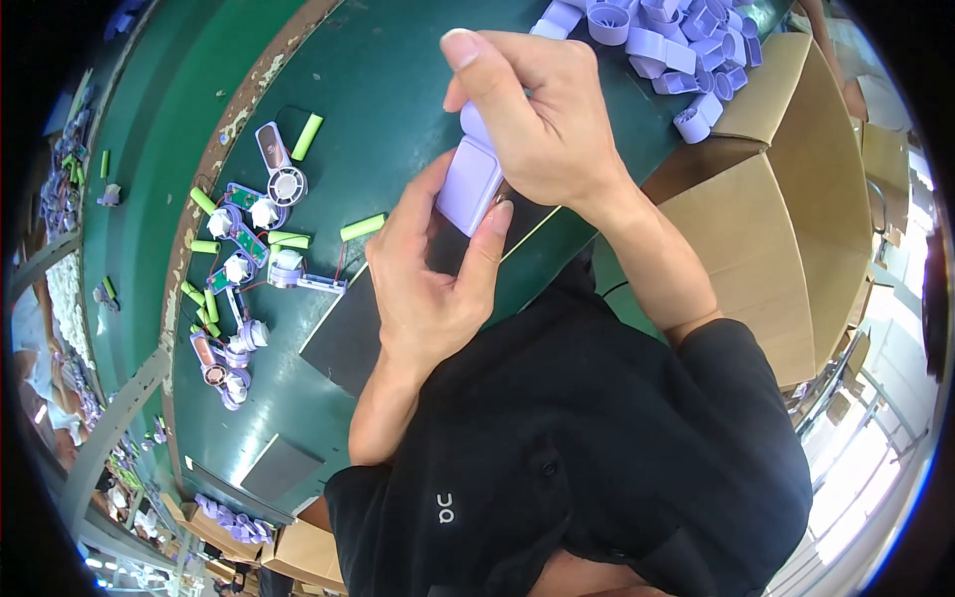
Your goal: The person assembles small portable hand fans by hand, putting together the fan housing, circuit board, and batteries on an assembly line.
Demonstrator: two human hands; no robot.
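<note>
A light purple plastic fan housing (468, 187) is held tilted between my two hands above the green table. My left hand (428, 274) grips its lower end, thumb on the right side and fingers along the left. From above, my right hand (552, 119) closes around its rounded upper end, which is mostly hidden behind the fingers. Some small dark and metallic part shows beside my left thumb, too covered to name. A black mat (348, 333) lies beneath my hands.
Left on the table lie several opened fan units (239, 244) with wires, circuit boards and green cylindrical batteries (362, 227). Purple housings (686, 45) are heaped at the far right, near an open cardboard box (746, 229). A green conveyor belt (129, 239) runs along the left, beyond a worn table edge.
</note>
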